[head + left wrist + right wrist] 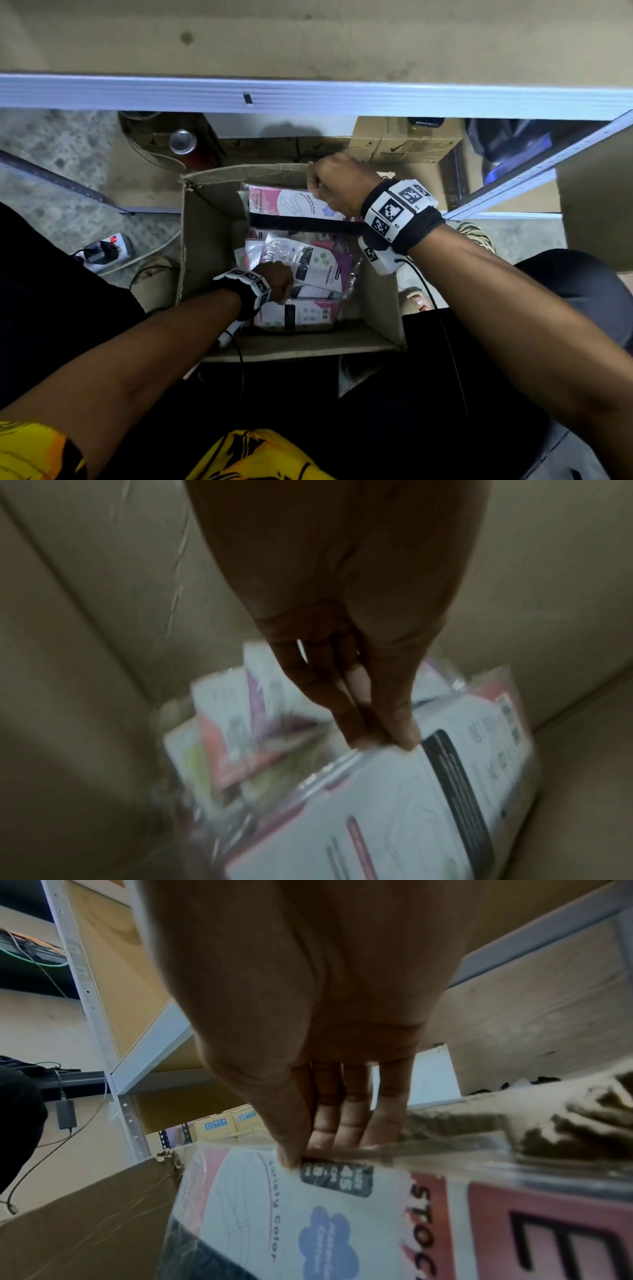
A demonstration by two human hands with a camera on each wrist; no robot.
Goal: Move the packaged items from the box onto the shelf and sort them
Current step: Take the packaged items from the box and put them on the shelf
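The flat pink-and-white stocking packet in clear plastic [291,209] stood lifted at the far side of the open brown cardboard box [202,240], pinched at its top edge between thumb and fingers of the right hand [337,185]. Lower in the box lay a loose pile of similar packets [301,274]. The left hand [274,279] pinched the edge of one white packet [394,791] there. Above was the grey metal shelf edge [308,97].
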